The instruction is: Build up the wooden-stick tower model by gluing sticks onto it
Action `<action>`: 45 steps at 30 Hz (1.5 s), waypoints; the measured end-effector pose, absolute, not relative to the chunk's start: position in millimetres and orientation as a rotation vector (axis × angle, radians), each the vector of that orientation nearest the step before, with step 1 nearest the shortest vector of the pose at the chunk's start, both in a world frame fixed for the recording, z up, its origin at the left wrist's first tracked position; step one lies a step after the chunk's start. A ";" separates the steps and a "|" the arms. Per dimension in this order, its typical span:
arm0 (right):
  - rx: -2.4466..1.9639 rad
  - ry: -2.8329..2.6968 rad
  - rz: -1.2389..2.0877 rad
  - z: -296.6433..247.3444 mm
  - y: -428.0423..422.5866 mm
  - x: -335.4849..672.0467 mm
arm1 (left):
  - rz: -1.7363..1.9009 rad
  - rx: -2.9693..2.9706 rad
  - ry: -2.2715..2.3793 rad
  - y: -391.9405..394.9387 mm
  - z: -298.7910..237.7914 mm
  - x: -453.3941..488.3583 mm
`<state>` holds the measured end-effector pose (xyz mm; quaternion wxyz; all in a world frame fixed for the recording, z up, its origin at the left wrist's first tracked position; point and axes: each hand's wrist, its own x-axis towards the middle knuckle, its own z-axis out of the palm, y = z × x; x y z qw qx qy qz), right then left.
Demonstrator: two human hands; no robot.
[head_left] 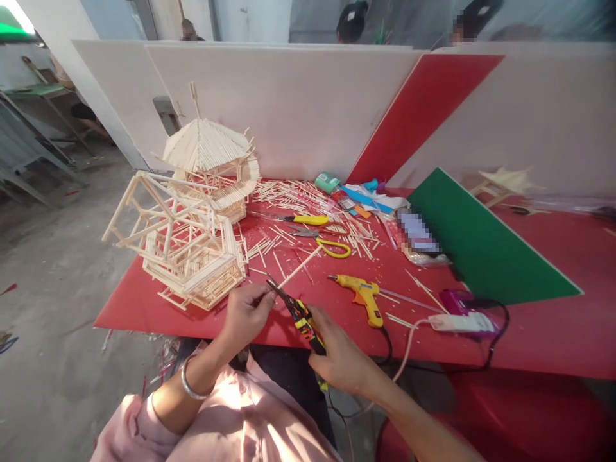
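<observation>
In front of me, at the table's near edge, my left hand [246,313] is closed in a pinch on the near end of a thin wooden stick [301,267]. The stick slants up and away to the right. My right hand [342,354] grips pliers [299,316] with black, yellow and red handles, their jaws at the stick beside my left fingertips. Whether the jaws press on the stick is too small to tell. Left of my hands stands an open hexagonal stick frame [212,276], and behind it a stick pavilion model [206,144] with a pointed roof.
On the red table [144,301] lie a yellow glue gun [362,296], scissors [332,247], a yellow-handled cutter [308,220] and many loose sticks [283,196]. A green board [486,240] leans at right, near a power strip [464,321] with cords. White panels [269,109] stand behind.
</observation>
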<state>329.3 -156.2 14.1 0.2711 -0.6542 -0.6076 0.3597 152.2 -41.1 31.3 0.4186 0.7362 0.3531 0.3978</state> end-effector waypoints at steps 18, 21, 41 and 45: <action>-1.774 -1.615 0.956 6.7 -161.4 331.8 | 0.591 1.238 0.838 -40.0 26.3 148.1; -1.777 -1.590 0.979 9.1 -160.8 328.7 | 0.601 1.225 0.859 -41.1 23.7 148.1; -1.435 -0.866 1.794 10.0 -176.4 346.0 | 0.756 1.531 0.639 -38.5 23.6 148.2; -1.839 -1.372 1.064 3.7 -171.7 345.9 | 0.839 1.635 0.801 -37.9 6.7 154.7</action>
